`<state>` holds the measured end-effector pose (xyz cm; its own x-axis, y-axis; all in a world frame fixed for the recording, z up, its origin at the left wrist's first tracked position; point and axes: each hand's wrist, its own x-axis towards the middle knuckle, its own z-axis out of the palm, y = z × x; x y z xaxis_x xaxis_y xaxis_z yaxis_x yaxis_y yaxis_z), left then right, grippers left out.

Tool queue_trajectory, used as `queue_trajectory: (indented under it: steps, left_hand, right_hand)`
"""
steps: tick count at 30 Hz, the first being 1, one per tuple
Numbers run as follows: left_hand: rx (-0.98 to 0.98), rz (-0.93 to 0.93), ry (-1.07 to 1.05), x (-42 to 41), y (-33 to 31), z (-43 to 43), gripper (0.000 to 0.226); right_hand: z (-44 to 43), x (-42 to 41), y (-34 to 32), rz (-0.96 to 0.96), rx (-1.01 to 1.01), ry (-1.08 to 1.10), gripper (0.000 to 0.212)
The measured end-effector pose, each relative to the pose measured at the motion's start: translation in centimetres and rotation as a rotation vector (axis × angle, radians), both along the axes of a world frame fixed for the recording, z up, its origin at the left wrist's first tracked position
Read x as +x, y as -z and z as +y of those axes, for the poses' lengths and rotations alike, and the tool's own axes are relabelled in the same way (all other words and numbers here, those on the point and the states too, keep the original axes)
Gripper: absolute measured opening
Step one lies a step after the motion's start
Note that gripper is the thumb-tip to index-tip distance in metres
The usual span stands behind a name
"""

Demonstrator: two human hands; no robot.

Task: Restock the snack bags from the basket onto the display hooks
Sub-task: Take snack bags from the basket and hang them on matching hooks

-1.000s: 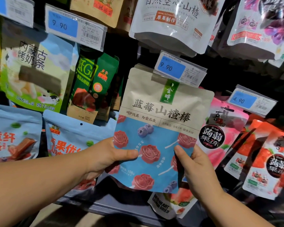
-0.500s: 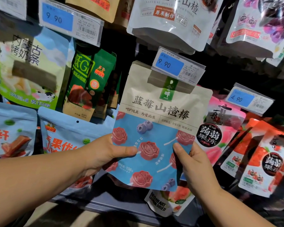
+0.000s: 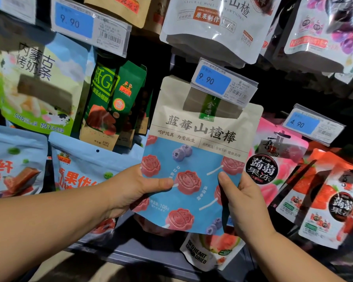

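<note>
Snack bag upright; left hand grip pinches 8 o'clock edge, right hand grip 4 o'clock edge, thumbs in front.

Bare left hand and bare right hand, each on a thick, smooth forearm uncovered all the way to the frame edge. Soft, rounded wrists. Broad thumbs with blunt, rounded tips.

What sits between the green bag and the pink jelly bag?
Head view: the blueberry snack bag, held by the left hand and right hand.
</note>
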<state>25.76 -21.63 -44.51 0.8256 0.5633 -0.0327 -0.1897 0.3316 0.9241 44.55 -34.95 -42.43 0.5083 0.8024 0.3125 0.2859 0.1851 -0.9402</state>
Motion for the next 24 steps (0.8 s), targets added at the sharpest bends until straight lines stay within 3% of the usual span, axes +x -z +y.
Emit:
queue_trajectory:
  steps: [7, 12, 16, 21, 24]
  left_hand:
    - [0.006, -0.002, -0.005, 0.2, 0.0, 0.1, 0.037]
    - [0.066, 0.002, -0.091, 0.7, -0.2, 0.0, 0.040]
    - [0.196, 0.068, -0.272, 1.1, 0.2, 0.3, 0.046]
    - [0.276, 0.236, -0.446, 1.6, 1.1, 1.3, 0.086]
    - [0.309, 0.271, -0.510, 2.2, 0.7, 1.5, 0.084]
  right_hand:
    - [0.2, 0.1, -0.1, 0.013, 0.009, 0.028, 0.066]
    - [0.9, 0.9, 0.2, -0.012, -0.049, 0.106, 0.012]
    - [1.5, 1.1, 0.5, -0.038, -0.096, 0.159, 0.011]
    - [2.2, 1.1, 0.8, -0.092, -0.130, 0.188, 0.010]
    - [2.7, 1.0, 0.8, -0.140, -0.142, 0.203, 0.013]
